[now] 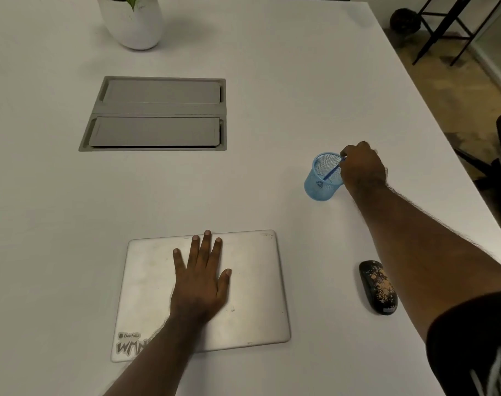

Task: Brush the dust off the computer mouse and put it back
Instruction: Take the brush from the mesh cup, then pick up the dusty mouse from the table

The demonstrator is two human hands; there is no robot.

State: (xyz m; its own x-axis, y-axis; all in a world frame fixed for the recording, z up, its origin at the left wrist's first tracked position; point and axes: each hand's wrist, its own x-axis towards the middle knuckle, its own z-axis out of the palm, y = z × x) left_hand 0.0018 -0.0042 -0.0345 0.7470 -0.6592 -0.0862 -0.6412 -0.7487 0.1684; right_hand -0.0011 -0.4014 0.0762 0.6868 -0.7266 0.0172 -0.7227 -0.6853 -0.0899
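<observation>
Two hands in play, and we're at the fetch-the-tool step. Our right hand is at the rim of the blue mesh cup, fingers curled and pinching the top end of a thin blue brush handle. The handle leans across the inside of the cup, lower end down near the base. Nothing else visible in the cup through the mesh; the bristle end is too small to make out.

Our left hand lies flat on the closed laptop, fingers straight and slightly spread, holding nothing.

The mouse sits on the white table, untouched, well behind the right fingertips, just under the forearm and to the right of the laptop. Speckled tan dust shows across its dark top.

Next move, as we judge it: lift the brush straight up out of the cup so the light cup doesn't tip, then bring it back to the mouse. Left hand probably needs to leave the laptop and pick up or steady the mouse for brushing.
</observation>
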